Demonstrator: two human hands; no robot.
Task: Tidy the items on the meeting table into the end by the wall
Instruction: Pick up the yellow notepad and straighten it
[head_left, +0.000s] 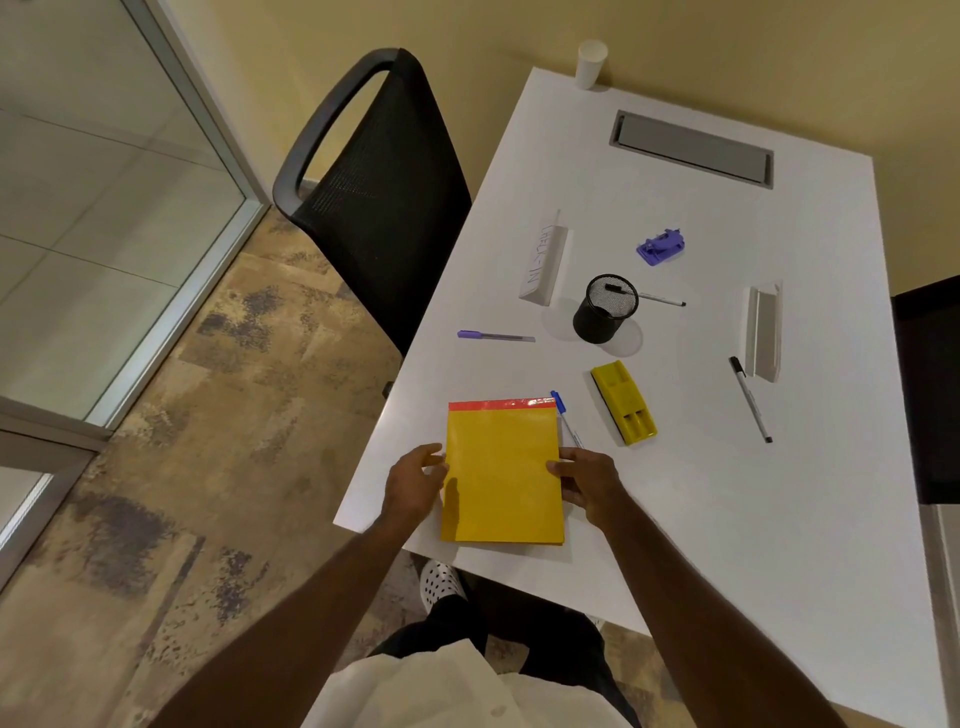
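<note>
A yellow notepad (501, 473) with a red top strip lies near the front edge of the white table (727, 519). My left hand (413, 480) touches its left edge and my right hand (587, 480) holds its right edge. A blue pen (565, 417) lies beside the pad's top right corner. Farther in lie a yellow eraser (623, 402), a purple pen (493, 336), a black mesh pen cup (605, 309), a purple stapler (661, 246), two black markers (750, 398) (662, 299) and two white name tents (544, 265) (763, 332). A white paper cup (590, 63) stands at the wall end.
A grey cable hatch (691, 148) is set into the table near the wall. A black mesh chair (374, 182) stands at the table's left side, another dark chair (930, 389) at the right. Glass partition and patterned carpet lie to the left.
</note>
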